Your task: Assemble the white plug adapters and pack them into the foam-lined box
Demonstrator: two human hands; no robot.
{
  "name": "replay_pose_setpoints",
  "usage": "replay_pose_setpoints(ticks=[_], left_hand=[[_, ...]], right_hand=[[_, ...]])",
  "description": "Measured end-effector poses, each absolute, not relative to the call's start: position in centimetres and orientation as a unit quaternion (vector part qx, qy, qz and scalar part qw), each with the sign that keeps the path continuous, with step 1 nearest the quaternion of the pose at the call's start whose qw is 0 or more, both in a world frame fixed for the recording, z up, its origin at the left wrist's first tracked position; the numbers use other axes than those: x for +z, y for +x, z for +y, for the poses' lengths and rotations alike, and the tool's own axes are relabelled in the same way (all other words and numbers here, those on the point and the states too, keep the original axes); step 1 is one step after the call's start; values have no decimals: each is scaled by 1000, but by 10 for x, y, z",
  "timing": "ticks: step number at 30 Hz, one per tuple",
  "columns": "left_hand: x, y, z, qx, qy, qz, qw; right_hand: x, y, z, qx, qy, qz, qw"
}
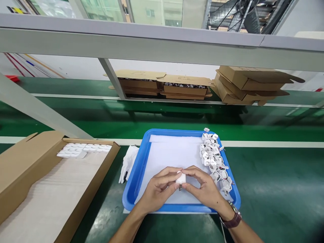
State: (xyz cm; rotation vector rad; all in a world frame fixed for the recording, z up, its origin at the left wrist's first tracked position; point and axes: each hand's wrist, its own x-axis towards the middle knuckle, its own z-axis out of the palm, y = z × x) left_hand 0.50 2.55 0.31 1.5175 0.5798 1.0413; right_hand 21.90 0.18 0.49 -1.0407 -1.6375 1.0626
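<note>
Between the fingertips of both hands is a small white plug piece (180,178), with metal prongs pointing down toward me. My left hand (160,189) pinches it from the left, and my right hand (204,187) pinches it from the right. Both hands are over the front half of a blue tray (144,155) lined with white sheets (174,152). Along the tray's right side lie several white plug housings (212,155), some with small parts sticking out.
An open cardboard box (101,175) at left holds white pieces (73,150) at its far end. A white glove (129,162) lies beside the tray. A frame bar (162,45) crosses above the table. Beyond stand filled cartons (184,89) and stacked cardboard boxes (250,84).
</note>
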Motion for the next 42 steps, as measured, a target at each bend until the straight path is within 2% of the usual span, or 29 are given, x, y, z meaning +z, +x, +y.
replay_pose_setpoints(ticks=[4,13,26,30,36,42], left_hand=[[1,7,25,455,620,263,583],[5,14,19,472,578,284,603],[-1,16,20,414,597,321,608],[-8,23,19,431,603,370,559],[-9,25,21,449,615,414,498],[40,-13,19,464,707,460,270]], right_hand=[[4,215,-1,429,-432,-655,448],[11,216,1,516,-394,-625,433],[-6,210,-1,469,-480,-578,465],[-4,210,-1,481,-480,-588,439],[-5,213,-6,338,-561,-638,405],[-27,212,-14,102,-490,-761,411]])
